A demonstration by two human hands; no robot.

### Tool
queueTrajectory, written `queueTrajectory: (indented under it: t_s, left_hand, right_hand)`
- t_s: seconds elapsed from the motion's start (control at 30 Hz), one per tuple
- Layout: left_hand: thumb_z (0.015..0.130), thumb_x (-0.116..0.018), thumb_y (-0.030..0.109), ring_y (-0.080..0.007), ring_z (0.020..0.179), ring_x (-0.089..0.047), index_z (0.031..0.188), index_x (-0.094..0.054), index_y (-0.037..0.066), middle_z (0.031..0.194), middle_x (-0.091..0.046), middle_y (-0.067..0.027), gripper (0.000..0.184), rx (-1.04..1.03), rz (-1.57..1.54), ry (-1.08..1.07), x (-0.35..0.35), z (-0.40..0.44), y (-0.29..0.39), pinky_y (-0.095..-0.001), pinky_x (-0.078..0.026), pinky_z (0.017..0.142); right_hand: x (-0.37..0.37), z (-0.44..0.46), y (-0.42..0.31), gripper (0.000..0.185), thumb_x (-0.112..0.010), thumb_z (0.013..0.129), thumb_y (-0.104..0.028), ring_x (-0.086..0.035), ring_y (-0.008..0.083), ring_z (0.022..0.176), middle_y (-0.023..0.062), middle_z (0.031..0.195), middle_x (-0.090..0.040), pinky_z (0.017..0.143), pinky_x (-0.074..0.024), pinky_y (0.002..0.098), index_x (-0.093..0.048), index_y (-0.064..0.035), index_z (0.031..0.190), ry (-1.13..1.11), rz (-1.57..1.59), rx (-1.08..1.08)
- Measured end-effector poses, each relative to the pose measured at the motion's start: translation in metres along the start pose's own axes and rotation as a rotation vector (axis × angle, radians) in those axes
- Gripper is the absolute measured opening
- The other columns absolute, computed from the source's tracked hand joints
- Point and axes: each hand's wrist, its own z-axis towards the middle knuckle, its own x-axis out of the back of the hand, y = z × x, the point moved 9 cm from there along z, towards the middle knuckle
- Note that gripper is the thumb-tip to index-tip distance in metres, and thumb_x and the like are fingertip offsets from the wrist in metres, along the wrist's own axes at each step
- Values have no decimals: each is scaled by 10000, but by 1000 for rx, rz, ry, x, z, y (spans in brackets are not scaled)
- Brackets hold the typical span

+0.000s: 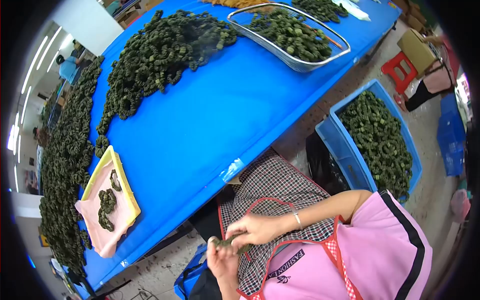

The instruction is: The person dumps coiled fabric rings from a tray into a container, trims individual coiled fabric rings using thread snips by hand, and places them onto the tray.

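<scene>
Above my lap, my left hand (222, 259) and my right hand (254, 231) come together, with fingers pinched on a small dark green ruffled piece (227, 242). My fingers cover part of it, so its full shape is hidden. A bracelet circles my right wrist. To the left on the blue table, a yellow tray (131, 200) lined with pink cloth (95, 210) holds a few dark green ruffled pieces (106, 207), some joined in a short chain. My hands are below the table's edge, apart from the tray.
Heaps of dark green ruffled rings (150, 55) cover parts of the blue table (210, 100). A wire basket (260, 40) of them stands at the far edge. Right of me is a full blue crate (325, 132). Beyond are a red stool (400, 70) and other people.
</scene>
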Motion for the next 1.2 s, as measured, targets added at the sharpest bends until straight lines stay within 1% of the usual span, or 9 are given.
queueTrajectory:
  t_s: [0.1, 0.23, 0.3, 0.33, 0.37, 0.43, 0.67, 0.97, 1.2]
  left_hand:
    - [901, -415, 208, -52, 428, -204, 815, -523, 58, 509, -293, 76, 204, -170, -286, 210, 30, -28, 33, -219, -238, 481]
    - [902, -405, 210, -51, 440, -214, 740, -500, 93, 505, -290, 70, 221, -198, -180, -121, -2, -28, 34, -210, -225, 470]
    - [901, -402, 211, -47, 438, -245, 669, -465, 113, 500, -331, 68, 260, -78, -257, 170, 5, -24, 10, -213, -251, 455]
    - [900, -401, 215, -49, 438, -273, 653, -471, 103, 501, -362, 60, 280, -23, -162, 4, 3, -16, -2, -212, -266, 434]
    - [898, -405, 224, -55, 440, -279, 653, -473, 96, 498, -353, 52, 285, -128, -5, 435, 4, -25, -12, -210, -258, 416]
    - [894, -416, 233, -56, 442, -298, 662, -484, 88, 498, -358, 48, 282, 13, -38, 103, -7, -11, -27, -201, -259, 413]
    - [898, -436, 232, -79, 467, -331, 664, -473, 84, 499, -357, 29, 279, 78, 12, 278, 1, -1, -34, -210, -313, 452]
    - [923, -392, 241, -85, 494, -278, 681, -433, 104, 525, -256, 51, 282, -79, 200, -26, -94, 44, -17, -268, -327, 609]
    - [901, -467, 258, -161, 784, -514, 834, -496, 27, 827, -547, -68, 242, -167, 597, -241, -115, 60, -47, -308, -410, 764]
  right_hand:
    - [-25, -2, 7, 200, -552, 826, -171, -540, 134, 594, 85, 659, -583, 539, -415, 296, -559, 29, 836, -113, -60, 22]
    - [-34, -13, 1, 199, -534, 844, -172, -549, 164, 618, 84, 692, -583, 557, -414, 311, -543, 8, 930, -133, -68, 63]
    - [-24, -18, 0, 194, -530, 841, -162, -568, 188, 630, 90, 700, -590, 565, -420, 327, -540, 8, 932, -60, -99, 135]
    - [-18, -25, -9, 182, -527, 833, -148, -601, 226, 667, 113, 727, -612, 589, -440, 342, -536, 15, 913, -43, -183, 109]
    - [-13, -27, -8, 182, -530, 826, -147, -606, 233, 674, 119, 732, -616, 592, -445, 343, -536, 17, 906, -25, -162, 116]
    - [-6, -28, -4, 182, -536, 813, -143, -615, 245, 687, 131, 742, -625, 600, -454, 345, -534, 21, 893, 7, -112, 126]
    - [20, -31, 12, 206, -564, 778, -160, -617, 284, 720, 159, 768, -626, 624, -463, 372, -549, 25, 869, 106, -190, -6]
    - [92, -43, -47, 201, -571, 825, -175, -565, 157, 699, 94, 747, -590, 619, -434, 304, -573, -2, 927, 322, 16, 185]
    - [125, -63, -80, 153, -576, 799, -71, -601, 218, 757, 103, 830, -608, 652, -464, 305, -592, -9, 938, 513, -256, 363]
